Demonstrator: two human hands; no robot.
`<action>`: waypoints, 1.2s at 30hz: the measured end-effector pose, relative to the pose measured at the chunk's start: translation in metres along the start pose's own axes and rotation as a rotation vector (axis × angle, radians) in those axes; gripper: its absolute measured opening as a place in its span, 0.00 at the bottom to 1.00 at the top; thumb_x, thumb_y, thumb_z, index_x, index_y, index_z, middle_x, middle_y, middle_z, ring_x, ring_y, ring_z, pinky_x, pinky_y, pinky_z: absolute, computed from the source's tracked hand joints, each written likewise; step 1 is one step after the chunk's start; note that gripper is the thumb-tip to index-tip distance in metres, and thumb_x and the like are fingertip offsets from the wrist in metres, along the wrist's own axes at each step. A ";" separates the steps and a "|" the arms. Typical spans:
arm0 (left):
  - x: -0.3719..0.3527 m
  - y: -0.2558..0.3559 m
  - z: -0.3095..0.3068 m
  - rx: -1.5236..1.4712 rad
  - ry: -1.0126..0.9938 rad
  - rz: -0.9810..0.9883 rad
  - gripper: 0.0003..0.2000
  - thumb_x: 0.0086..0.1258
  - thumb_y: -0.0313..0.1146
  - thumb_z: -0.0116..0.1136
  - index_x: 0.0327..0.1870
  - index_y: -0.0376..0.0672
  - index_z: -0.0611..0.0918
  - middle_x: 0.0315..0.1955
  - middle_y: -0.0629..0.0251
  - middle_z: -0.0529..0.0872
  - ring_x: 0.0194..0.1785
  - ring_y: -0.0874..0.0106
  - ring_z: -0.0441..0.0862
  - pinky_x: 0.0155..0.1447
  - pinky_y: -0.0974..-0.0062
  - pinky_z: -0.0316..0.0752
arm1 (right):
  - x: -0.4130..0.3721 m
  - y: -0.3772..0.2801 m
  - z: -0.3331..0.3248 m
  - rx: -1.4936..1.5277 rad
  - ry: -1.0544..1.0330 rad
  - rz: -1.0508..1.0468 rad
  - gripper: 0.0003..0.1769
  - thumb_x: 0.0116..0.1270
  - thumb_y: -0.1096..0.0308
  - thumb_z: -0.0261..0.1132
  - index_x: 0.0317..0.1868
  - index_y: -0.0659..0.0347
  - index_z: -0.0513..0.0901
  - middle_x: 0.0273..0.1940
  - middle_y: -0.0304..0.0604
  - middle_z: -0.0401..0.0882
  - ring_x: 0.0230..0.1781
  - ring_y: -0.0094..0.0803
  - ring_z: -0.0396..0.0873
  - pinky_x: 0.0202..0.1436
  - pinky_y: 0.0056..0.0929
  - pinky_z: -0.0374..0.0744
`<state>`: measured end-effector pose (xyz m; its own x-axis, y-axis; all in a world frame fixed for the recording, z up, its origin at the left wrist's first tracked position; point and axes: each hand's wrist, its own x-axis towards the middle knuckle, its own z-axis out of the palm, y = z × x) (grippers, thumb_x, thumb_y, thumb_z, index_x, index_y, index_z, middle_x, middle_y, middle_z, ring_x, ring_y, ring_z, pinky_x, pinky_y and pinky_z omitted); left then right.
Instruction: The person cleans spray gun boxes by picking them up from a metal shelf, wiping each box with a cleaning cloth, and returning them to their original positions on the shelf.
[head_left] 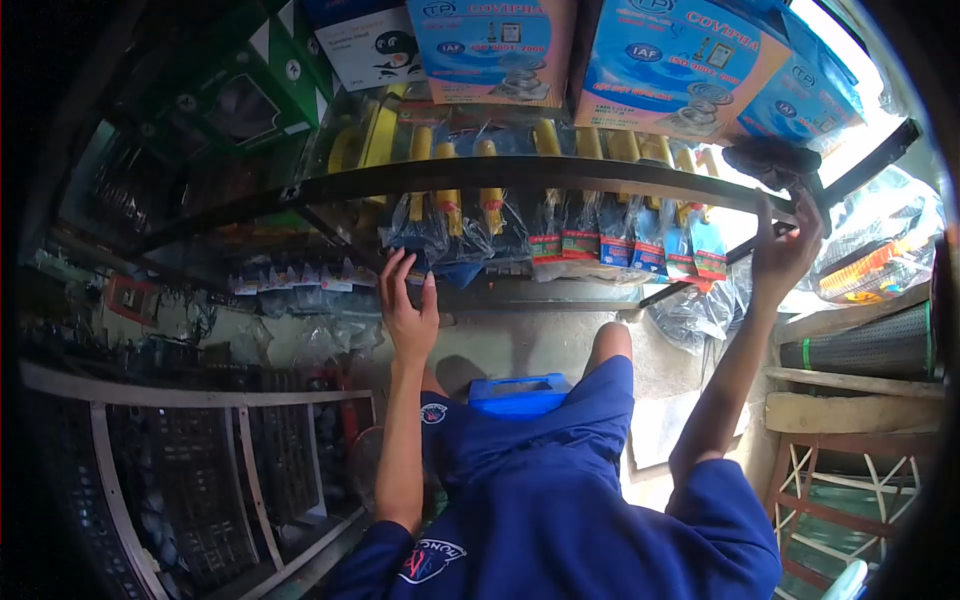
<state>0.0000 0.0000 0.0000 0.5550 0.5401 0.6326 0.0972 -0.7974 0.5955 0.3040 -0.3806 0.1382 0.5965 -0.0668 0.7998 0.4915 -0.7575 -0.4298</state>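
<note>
My left hand (408,310) is raised at the front of the shelf, fingers stretched and apart, against the lower edge of clear plastic packets (415,235). Yellow-handled tools (487,190) in clear bags lie along the shelf; their kind is hard to make out. My right hand (785,250) is at the right end of the dark shelf rail (560,170), its fingers closed on a dark, crumpled cloth (770,160) that lies over the rail's corner. Packets with red and blue cards (645,255) hang below the rail between my hands.
Blue and orange boxes (490,50) stand on the shelf, with green boxes (240,105) at the left. A blue plastic stool (520,393) is between my legs. A metal rack (100,440) is at lower left; rolled dark mesh (865,340) lies at right.
</note>
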 end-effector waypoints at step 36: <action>0.307 -0.104 -0.180 -0.305 -0.006 -0.489 0.40 0.54 0.43 0.83 0.67 0.39 0.74 0.63 0.58 0.80 0.61 0.66 0.80 0.68 0.65 0.71 | -0.237 -0.164 -0.011 1.907 -0.952 1.354 0.38 0.72 0.36 0.52 0.74 0.50 0.71 0.73 0.48 0.70 0.74 0.56 0.64 0.77 0.70 0.57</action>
<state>0.0112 0.2972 0.2210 0.5100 0.8242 0.2461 0.1014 -0.3417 0.9343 0.0746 -0.2475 0.0235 0.6345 0.7611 -0.1346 -0.7232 0.5231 -0.4510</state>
